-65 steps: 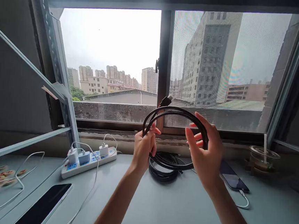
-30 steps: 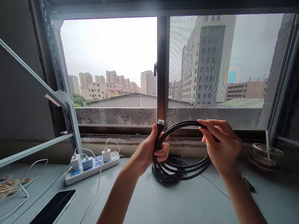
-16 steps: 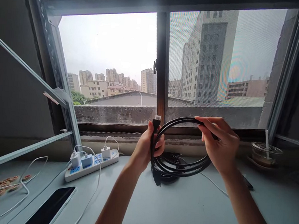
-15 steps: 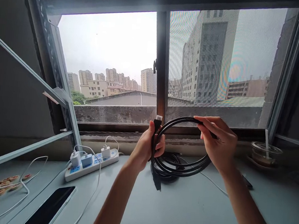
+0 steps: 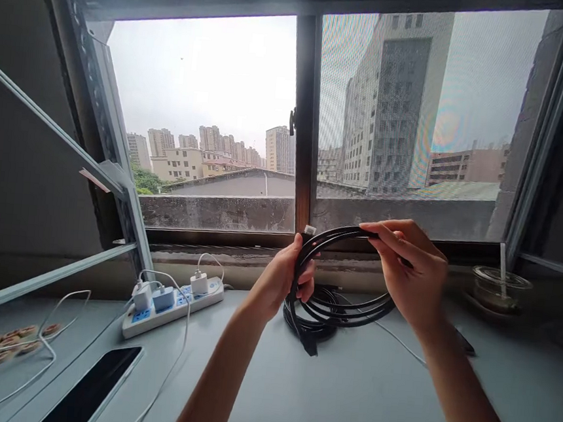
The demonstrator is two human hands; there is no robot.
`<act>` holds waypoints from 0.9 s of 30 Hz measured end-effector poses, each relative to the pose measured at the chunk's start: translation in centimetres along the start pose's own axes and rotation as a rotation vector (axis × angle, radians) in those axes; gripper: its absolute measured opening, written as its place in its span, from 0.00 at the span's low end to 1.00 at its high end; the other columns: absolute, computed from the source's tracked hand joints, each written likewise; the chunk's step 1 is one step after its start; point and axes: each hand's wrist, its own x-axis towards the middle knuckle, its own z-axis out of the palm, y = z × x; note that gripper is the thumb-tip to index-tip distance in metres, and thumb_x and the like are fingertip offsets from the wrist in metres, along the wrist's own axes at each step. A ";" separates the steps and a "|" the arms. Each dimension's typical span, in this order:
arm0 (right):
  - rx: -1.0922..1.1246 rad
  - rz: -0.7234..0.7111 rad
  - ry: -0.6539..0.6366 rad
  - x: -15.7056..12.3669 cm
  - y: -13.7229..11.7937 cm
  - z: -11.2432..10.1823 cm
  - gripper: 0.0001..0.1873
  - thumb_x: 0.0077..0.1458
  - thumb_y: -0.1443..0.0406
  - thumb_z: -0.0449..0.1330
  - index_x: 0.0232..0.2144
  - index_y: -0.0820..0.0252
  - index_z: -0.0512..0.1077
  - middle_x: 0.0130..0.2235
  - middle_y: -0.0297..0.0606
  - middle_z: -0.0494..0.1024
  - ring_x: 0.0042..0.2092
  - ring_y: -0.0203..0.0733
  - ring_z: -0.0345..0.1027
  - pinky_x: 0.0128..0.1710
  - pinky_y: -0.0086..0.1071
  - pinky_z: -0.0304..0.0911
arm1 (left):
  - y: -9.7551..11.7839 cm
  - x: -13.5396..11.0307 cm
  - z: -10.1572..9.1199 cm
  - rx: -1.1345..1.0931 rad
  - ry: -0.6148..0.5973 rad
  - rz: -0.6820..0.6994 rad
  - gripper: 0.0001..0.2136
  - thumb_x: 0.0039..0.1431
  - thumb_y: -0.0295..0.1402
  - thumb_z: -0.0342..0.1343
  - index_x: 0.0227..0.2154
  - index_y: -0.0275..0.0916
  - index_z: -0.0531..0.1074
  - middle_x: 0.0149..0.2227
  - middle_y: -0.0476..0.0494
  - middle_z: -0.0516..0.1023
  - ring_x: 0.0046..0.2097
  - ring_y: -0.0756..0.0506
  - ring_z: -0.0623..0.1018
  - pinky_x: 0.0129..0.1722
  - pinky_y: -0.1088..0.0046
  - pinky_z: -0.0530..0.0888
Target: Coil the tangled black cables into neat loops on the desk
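A coiled black HDMI cable (image 5: pixel 368 317) is held up in loops between both hands, above the table in front of the window. My left hand (image 5: pixel 278 280) is closed around the left side of the loops, with one metal-tipped plug (image 5: pixel 310 230) sticking up beyond the thumb. The other plug (image 5: pixel 309 346) hangs down below that hand. At the top right of the loops, my right hand (image 5: pixel 412 262) pinches the strands between thumb and fingers. Behind the held loops, another black cable coil (image 5: pixel 324 335) lies on the table, partly covered.
A white power strip (image 5: pixel 174 307) with chargers plugged in stands at left. Nearer lies a dark-screened phone (image 5: pixel 91 388). White cords and several small round pieces (image 5: pixel 8 345) are farther left. A lidded cup (image 5: pixel 499 289) with a straw stands at right; a dark object (image 5: pixel 466 343) lies behind my right wrist.
My left hand has shifted slightly right, bringing the upper plug closer against the loops. The lower plug has swung right. Another person's hand at the far left has almost left the view.
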 end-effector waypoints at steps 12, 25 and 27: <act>-0.021 0.207 -0.061 -0.3 0.3 0.8 0.10 0.57 0.64 0.58 0.39 0.54 0.78 0.33 0.35 0.74 0.26 0.31 0.59 0.21 0.27 0.55 | 0.0 -0.6 -0.3 -0.105 -0.320 -0.141 0.26 0.59 0.57 0.38 0.31 0.38 0.68 0.12 0.58 0.48 0.11 0.57 0.48 0.09 0.83 0.45; 0.079 0.445 -0.191 -0.3 0.2 0.8 0.10 0.56 0.65 0.60 0.40 0.56 0.78 0.30 0.33 0.75 0.29 0.32 0.64 0.26 0.25 0.56 | 0.9 -1.5 -0.1 0.236 -0.222 -0.085 0.24 0.58 0.56 0.43 0.33 0.38 0.68 0.13 0.56 0.56 0.15 0.55 0.58 0.15 0.81 0.58; 0.039 0.435 -0.177 -0.3 0.1 0.8 0.10 0.56 0.65 0.59 0.40 0.57 0.78 0.30 0.33 0.75 0.28 0.31 0.62 0.25 0.25 0.56 | 0.6 -1.2 0.2 0.225 -0.161 -0.049 0.24 0.57 0.56 0.45 0.34 0.37 0.69 0.13 0.57 0.55 0.15 0.55 0.57 0.15 0.82 0.55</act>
